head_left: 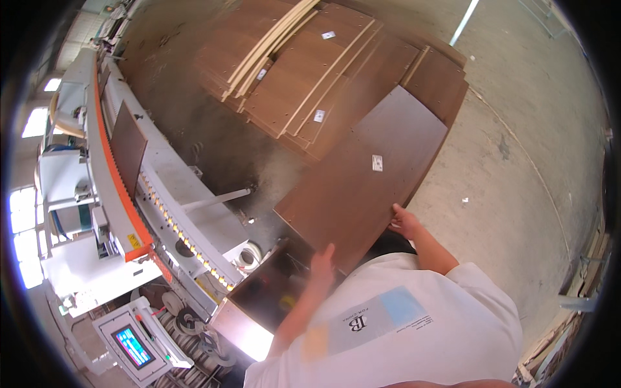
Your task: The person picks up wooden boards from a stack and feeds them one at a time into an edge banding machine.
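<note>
Grey floor [517, 200], board [356, 191] against fingers [396, 211]

Shirt [414, 323] is bearing readable dark lettering [357, 323]; board [349, 197] is carrying a white label [377, 163] (too small to read); blue screen [133, 346] is showing blurred text.

Held panel [352, 200]: plain brown, greyish sheen toward far end; label [377, 163] white, dark marks. Stacked panels [301, 61]: reddish brown; wood strips [331, 76] pale tan. T-shirt [462, 317]: white; chest print [375, 318] grey, light blue, pale orange, black lettering. Conveyor machine [197, 216]: white-grey, orange-red rail [134, 226], amber-yellow rollers [170, 224]. Screen [134, 346]: mostly blue. Floor [511, 194]: grey-beige.
</note>
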A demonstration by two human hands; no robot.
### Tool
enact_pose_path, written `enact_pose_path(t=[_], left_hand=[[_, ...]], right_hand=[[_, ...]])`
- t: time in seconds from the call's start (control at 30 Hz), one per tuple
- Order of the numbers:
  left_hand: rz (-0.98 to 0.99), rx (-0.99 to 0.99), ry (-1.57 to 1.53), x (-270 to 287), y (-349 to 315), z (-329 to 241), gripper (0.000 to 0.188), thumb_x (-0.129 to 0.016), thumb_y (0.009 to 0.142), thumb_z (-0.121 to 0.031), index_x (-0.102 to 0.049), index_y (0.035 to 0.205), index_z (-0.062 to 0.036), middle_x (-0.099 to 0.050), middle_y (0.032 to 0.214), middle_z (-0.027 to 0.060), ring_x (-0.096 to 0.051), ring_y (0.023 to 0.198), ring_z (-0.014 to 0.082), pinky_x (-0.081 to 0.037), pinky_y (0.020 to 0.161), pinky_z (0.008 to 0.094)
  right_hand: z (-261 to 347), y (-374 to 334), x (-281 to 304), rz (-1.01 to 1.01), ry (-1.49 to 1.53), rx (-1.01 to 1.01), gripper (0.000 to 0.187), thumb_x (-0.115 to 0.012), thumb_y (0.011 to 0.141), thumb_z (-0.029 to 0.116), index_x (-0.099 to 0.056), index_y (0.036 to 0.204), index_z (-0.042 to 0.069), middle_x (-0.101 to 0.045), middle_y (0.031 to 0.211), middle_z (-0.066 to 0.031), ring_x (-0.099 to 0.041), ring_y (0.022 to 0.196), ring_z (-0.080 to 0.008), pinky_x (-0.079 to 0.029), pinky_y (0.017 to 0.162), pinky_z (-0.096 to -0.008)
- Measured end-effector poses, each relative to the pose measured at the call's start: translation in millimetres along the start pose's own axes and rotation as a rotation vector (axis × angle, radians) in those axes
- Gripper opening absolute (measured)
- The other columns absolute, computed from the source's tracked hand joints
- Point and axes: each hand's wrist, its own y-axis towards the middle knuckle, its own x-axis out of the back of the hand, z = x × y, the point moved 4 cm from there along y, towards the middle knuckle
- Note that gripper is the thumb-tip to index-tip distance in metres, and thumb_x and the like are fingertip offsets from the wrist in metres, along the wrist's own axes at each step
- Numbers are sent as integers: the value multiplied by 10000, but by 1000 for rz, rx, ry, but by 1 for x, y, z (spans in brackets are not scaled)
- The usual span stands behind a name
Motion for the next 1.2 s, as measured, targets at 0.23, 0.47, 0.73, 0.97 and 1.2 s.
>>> enact_pose_path(t=[0.23, 0.47, 0.73, 0.97, 1.2], left_hand=[[-194, -317, -130, 90, -62, 13, 429, -664, 971, -360, -584, 1240, -36, -645, 1092, 40, -615, 962, 175, -516, 820, 341], [-595, -240, -352, 131, -97, 31, 292, -708, 945, -302, -656, 1012, -23, -637, 888, -3, -547, 784, 109, -450, 678, 302], [-691, -259, -676, 177, -132, 119, 290, -691, 954, -292, -666, 985, -5, -643, 828, -1, -547, 729, 110, -449, 658, 292], [-794, -295, -1199, 206, -148, 222, 387, -533, 1019, -338, -664, 957, 21, -637, 785, 65, -569, 666, 163, -458, 602, 326], [-839, -243, -1645, 198, -162, 297, 377, -487, 999, -325, -666, 1024, 6, -667, 873, 97, -626, 698, 219, -515, 604, 368]], right_hand=[[-4, 26, 17, -221, -56, -135, 642, -510, 999, 517, -389, 1489, 119, -453, 1499, -134, -526, 1282, -287, -473, 990, -492], [-46, 72, -3, -400, -70, -137, 525, -625, 953, 477, -514, 1346, 147, -552, 1175, -123, -580, 1014, -291, -549, 774, -434], [-32, 17, -87, -356, -361, -64, 374, -639, 948, 483, -614, 1119, 151, -580, 924, -8, -590, 821, -206, -499, 638, -378], [-39, -10, -212, -7, -632, -1, 350, -668, 934, 459, -633, 1082, 144, -630, 984, -3, -572, 757, -136, -494, 582, -301], [-94, -20, -357, 159, -964, 135, 333, -694, 911, 468, -619, 1028, 165, -639, 841, 25, -585, 689, -110, -475, 581, -261]])
